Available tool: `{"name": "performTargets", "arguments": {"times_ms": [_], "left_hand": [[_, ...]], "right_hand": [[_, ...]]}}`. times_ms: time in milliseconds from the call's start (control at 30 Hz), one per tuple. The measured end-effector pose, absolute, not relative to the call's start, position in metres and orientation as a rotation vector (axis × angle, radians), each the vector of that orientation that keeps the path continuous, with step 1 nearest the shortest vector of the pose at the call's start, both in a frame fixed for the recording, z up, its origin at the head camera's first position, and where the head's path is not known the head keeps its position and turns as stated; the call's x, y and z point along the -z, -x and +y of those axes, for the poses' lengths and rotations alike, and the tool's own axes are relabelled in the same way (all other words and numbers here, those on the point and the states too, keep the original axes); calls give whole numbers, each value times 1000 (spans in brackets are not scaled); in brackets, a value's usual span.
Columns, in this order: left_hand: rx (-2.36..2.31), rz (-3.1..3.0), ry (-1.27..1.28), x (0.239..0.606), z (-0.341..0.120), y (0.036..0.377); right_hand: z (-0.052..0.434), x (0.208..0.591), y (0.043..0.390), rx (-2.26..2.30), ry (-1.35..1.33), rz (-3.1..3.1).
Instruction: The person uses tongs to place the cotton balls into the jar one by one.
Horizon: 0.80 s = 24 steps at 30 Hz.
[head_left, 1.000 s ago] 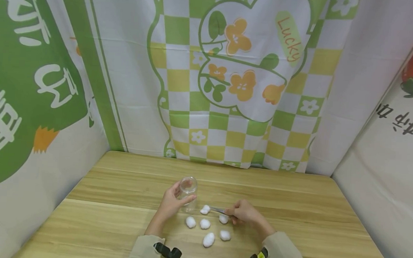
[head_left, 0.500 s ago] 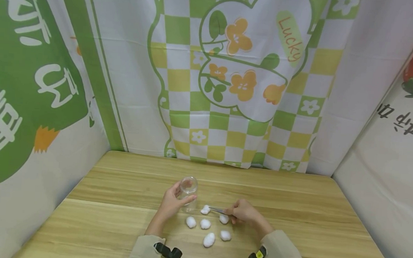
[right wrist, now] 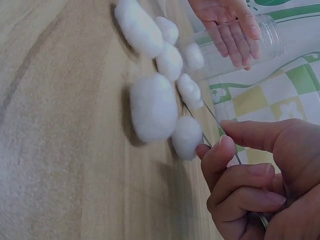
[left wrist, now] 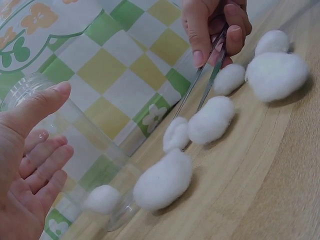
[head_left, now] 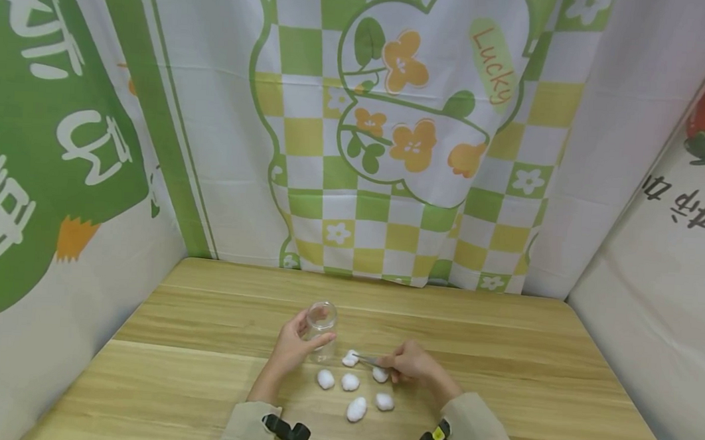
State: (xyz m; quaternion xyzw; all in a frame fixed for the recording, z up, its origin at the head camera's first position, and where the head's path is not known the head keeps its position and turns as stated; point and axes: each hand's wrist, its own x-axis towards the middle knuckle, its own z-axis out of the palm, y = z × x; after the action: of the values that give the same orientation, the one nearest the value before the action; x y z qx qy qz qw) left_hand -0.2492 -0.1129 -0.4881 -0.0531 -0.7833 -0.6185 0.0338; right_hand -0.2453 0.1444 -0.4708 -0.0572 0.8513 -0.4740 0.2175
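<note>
My right hand (head_left: 415, 364) pinches tweezers (head_left: 369, 360), tips on a cotton ball (head_left: 350, 358) | ball beside jar (head_left: 321, 331), mid-table toward near edge | my left hand (head_left: 294, 348) grips jar upright.

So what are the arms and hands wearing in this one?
Both hands, left and right, are bare: no gloves or rings show. Beige long sleeves cover both forearms. Each wrist carries a small black camera unit; the right one has a yellow mark.

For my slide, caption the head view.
Right hand pinches a cotton ball with tweezers beside the left hand holding a jar.
</note>
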Motion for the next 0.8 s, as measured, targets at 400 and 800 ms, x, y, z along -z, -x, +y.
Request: {"name": "performTargets", "arguments": {"times_ms": [400,800], "left_hand": [[1916,-2429,152,489,-114,249],[1927,-2424,156,489,-114,249]], "right_hand": [[142,471,244,1274,159,2428],[142,469,244,1294,145,2431]]}}
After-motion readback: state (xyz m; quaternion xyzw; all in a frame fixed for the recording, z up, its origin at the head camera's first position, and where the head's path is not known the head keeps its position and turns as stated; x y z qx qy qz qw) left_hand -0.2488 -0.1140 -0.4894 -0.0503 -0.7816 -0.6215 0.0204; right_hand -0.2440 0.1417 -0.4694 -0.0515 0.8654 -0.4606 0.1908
